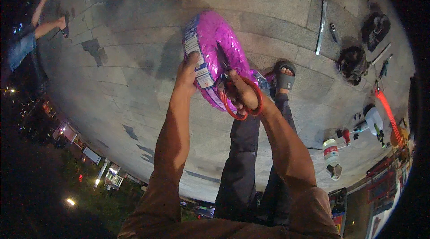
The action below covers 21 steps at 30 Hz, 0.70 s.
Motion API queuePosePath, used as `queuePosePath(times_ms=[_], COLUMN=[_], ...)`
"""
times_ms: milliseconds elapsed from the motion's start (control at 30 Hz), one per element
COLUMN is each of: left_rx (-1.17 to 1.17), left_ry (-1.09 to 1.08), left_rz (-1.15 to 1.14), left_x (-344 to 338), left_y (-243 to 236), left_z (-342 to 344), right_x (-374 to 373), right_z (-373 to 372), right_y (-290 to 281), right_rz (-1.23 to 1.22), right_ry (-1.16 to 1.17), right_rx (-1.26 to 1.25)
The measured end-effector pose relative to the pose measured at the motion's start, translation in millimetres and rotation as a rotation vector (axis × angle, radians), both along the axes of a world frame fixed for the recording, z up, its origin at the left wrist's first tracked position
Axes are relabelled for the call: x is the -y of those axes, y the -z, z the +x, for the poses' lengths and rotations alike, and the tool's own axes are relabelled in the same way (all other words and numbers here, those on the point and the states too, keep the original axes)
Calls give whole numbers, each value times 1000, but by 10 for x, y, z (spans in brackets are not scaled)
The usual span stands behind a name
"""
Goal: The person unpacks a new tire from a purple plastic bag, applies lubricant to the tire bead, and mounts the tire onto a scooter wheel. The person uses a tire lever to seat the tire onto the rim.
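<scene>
A ring-shaped bundle in shiny magenta wrapping (209, 30), possibly a wrapped tyre, is held up in front of me. A white and blue printed label band (192, 44) runs along its left side. My left hand (188, 71) grips that side, thumb over the label and the other fingers hidden behind. My right hand (244, 93) is closed around scissors with big red loop handles (259, 98). Their dark blades point up into the middle of the bundle, against the wrapping. Whether the blades have cut the film is not clear.
On the pavement at right lie a long metal bar (320, 28), a ratchet-like tool (333, 32) and a dark crumpled bag (352, 65). Nearby are a white tub (330, 151) and a coiled orange hose (389, 113). Another person's legs (49, 27) show at upper left.
</scene>
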<state>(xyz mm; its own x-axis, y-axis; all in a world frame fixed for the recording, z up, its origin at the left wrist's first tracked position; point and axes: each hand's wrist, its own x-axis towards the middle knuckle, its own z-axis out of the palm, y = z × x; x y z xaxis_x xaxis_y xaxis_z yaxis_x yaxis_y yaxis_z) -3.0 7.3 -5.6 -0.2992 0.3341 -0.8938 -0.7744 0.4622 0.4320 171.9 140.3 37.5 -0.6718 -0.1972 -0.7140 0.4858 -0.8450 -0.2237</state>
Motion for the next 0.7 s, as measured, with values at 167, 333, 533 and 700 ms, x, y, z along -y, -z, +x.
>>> queuePosePath(times_ms=[167, 333, 533, 700], left_rx=[-91, -148, -66, 260], left_ry=[7, -61, 27, -99], left_rz=[-12, -48, -135, -77], left_x=[312, 517, 439, -84], left_y=[-4, 72, -14, 141], left_z=[147, 309, 241, -295], right_x=[43, 2, -12, 32], right_z=[-135, -281, -234, -201], right_y=[61, 173, 168, 214], right_rz=[-32, -189, -140, -222], right_ry=[-19, 117, 124, 90], right_rx=[85, 129, 120, 69])
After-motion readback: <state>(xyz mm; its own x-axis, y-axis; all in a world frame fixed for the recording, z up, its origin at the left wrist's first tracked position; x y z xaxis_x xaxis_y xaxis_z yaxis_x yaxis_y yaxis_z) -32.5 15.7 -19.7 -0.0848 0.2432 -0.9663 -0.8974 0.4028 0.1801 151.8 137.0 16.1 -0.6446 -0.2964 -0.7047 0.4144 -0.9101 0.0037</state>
